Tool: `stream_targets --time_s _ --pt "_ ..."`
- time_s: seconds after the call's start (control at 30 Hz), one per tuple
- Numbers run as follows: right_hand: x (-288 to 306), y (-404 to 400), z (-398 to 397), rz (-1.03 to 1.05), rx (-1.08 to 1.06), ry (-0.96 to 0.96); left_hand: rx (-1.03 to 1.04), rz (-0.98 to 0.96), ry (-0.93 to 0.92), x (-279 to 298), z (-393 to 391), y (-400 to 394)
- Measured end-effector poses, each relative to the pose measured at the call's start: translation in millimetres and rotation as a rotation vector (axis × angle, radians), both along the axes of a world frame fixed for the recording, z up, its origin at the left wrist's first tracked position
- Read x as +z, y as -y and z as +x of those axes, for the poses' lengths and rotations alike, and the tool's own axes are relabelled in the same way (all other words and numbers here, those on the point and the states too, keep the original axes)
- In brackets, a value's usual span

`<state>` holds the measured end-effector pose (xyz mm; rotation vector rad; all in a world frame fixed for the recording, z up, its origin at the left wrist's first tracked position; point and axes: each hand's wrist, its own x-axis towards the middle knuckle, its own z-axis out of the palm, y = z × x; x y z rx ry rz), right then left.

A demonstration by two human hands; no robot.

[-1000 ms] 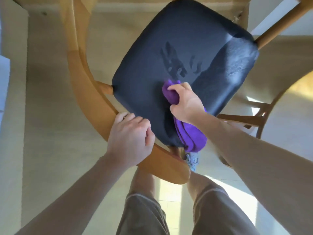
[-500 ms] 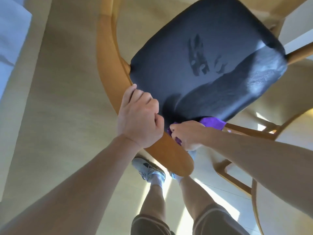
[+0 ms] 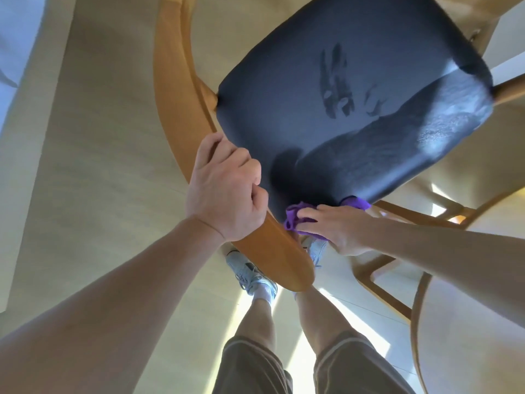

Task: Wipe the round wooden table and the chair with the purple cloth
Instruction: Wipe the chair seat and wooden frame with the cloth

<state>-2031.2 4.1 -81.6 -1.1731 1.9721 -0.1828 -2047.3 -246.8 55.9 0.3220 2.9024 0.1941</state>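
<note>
Chair (image 3: 355, 115) seat smooth, semi-glossy; backrest (image 3: 176, 95) matt wood; purple cloth (image 3: 295, 218) soft.

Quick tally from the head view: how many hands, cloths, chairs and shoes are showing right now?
Hands: 2, left hand on the wooden backrest, right hand holding the cloth
Purple cloth: 1
Chair, dark seat: 1
Shoes: 2, left shoe, right shoe
Total: 6

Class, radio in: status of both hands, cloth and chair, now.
Left hand grips the chair backrest. Right hand holds purple cloth at seat edge. Nothing blocking.
</note>
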Motion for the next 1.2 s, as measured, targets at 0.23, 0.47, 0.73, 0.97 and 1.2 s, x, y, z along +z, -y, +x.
stream_targets --time_s 0.23,0.47,0.73,0.97,1.2 --pt "8.0 32.4 -6.8 -0.16 -0.367 -0.039 -0.041 -0.083 0.042 0.7 -1.9 0.7" --pt "-3.1 34.2 -14.3 -0.062 0.162 -0.114 -0.046 -0.072 0.042 0.3 -4.0 2.4" --pt "23.5 54.2 -67.0 -0.025 -0.179 0.039 -0.033 -0.033 0.039 0.6 -3.3 2.7" --pt "19.3 127.8 -102.4 -0.178 -0.496 0.073 -0.038 -0.023 0.043 2.6 -3.5 1.5" --pt "22.3 76.7 -23.4 0.062 0.022 -0.025 0.005 -0.005 0.068 -0.5 -2.1 1.6"
